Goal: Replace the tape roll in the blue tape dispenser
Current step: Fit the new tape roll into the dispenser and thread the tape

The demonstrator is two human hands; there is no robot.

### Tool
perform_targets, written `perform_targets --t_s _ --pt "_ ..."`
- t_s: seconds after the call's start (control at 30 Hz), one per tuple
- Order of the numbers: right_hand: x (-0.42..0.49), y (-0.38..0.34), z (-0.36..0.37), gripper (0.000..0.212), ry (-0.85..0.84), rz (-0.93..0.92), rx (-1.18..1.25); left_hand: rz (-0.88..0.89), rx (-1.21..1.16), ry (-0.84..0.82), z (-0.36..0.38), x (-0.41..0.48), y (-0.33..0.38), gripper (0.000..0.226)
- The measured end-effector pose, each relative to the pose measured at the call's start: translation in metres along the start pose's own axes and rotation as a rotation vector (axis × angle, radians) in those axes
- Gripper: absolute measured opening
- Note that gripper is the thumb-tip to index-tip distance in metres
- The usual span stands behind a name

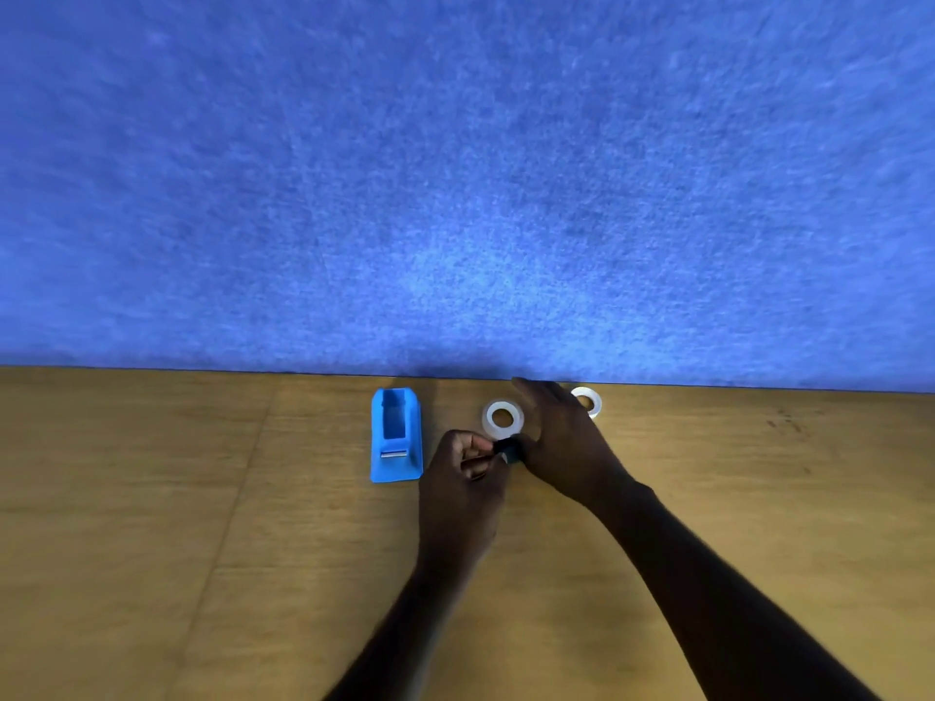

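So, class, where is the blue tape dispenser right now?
In the head view, the blue tape dispenser stands on the wooden table near the wall, just left of the left hand.

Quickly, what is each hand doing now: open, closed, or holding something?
Left hand: closed, pinching the small black piece.
Right hand: fingers spread, thumb side on that black piece.

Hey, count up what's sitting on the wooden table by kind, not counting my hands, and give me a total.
Blue tape dispenser: 1, its roll bay empty.
White tape rolls: 2, one lying flat beside the dispenser, one farther right, partly hidden behind the right hand.
Small black part: 1, pinched between the left hand and the right hand; possibly the spool core, too small to tell.
Total: 4
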State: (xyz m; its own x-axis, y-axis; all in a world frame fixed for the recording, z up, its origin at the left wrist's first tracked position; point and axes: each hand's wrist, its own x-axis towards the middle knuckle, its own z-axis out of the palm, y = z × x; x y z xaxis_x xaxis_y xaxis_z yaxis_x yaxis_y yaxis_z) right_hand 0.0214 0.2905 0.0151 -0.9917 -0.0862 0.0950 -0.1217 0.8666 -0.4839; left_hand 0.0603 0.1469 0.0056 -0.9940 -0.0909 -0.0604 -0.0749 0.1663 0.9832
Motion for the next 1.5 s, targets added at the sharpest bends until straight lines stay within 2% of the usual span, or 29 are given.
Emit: perform_targets --t_s 0.3,0.53,0.63,0.73,0.8,0.87,1.0,1.2,1.37,1.5 --pt "0.01 0.004 0.003 0.067 -0.031 -0.087 0.012 -0.05 -0.037 0.005 -0.002 -0.001 -0.015 0.022" --pt "0.012 0.005 0.005 0.06 -0.041 -0.022 0.027 -0.052 -0.058 0.001 -0.003 -0.001 -0.007 0.021" --pt "0.008 0.003 -0.002 0.054 0.043 0.181 0.249 -0.034 -0.038 0.024 -0.004 -0.001 -0.001 0.016" --pt "-0.003 0.0 -0.013 0.047 0.082 0.388 0.765 -0.033 -0.043 0.057 -0.002 0.001 0.006 0.017" --pt "-0.011 -0.002 -0.019 0.045 0.079 0.432 1.031 -0.029 -0.029 0.075 0.0 0.003 0.01 0.015" --pt "-0.017 -0.005 -0.023 0.045 0.053 0.432 1.185 -0.018 -0.021 0.097 0.002 0.006 0.014 0.012" --pt "-0.025 -0.011 -0.022 0.049 -0.008 0.378 1.292 0.001 -0.018 0.12 0.005 0.008 0.021 0.01" --pt "-0.033 -0.018 -0.022 0.046 -0.036 0.326 1.283 0.001 -0.047 0.088 0.004 0.008 0.026 0.017" --pt "-0.036 -0.018 -0.024 0.044 -0.025 0.365 1.323 0.012 -0.067 0.05 0.002 0.005 0.028 0.028" --pt "-0.039 -0.021 -0.023 0.056 0.009 0.375 1.369 0.053 -0.047 0.034 0.004 0.001 0.031 0.036"
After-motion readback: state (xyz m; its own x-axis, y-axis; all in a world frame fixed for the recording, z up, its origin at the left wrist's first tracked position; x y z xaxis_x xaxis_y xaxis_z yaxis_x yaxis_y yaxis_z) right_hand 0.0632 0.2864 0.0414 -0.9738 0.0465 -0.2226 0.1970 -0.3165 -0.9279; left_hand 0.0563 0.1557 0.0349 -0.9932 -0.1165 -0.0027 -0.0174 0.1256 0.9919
